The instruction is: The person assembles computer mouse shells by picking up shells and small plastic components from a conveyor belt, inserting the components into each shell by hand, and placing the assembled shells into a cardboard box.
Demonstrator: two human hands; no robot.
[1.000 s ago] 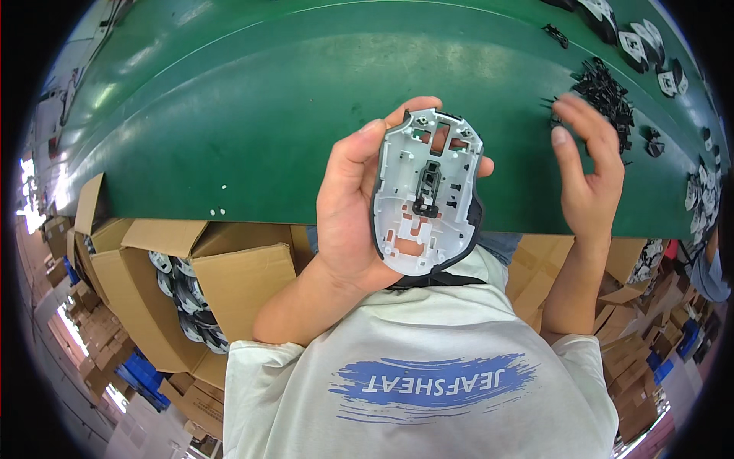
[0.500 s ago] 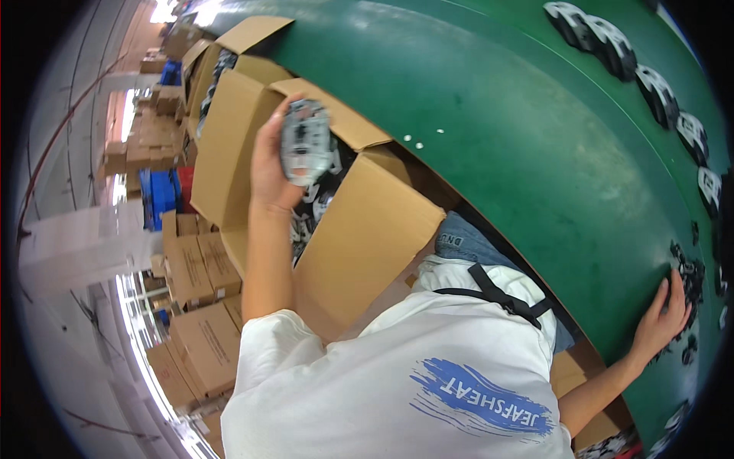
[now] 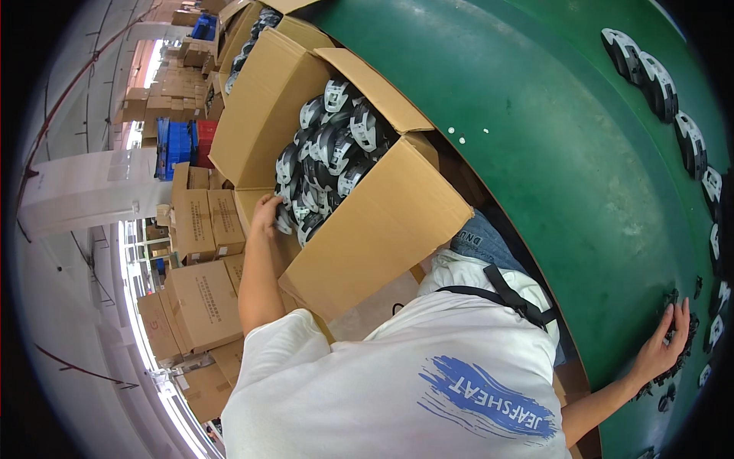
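My left hand (image 3: 266,213) is down inside an open cardboard box (image 3: 375,229), its fingers closed round the edge of a curved black-and-silver plastic shell (image 3: 284,220). Many similar shells (image 3: 336,149) are heaped beside it in the box. Far to the right, my right hand (image 3: 662,348) is over a pile of small black plastic parts (image 3: 680,356) on the green table (image 3: 527,168). Its fingers are bent round a small black part, which they largely cover.
A row of the same shells (image 3: 690,144) curves along the table's far right side. Small white bits (image 3: 461,141) lie near the table edge. Another open box (image 3: 245,34) of shells stands beyond mine. Stacked cartons (image 3: 202,298) and a blue crate (image 3: 174,149) are at the left.
My left hand has lowered the shell from above the box down into its near left side. On the table, my right hand's fingers have drawn in around the small black parts.
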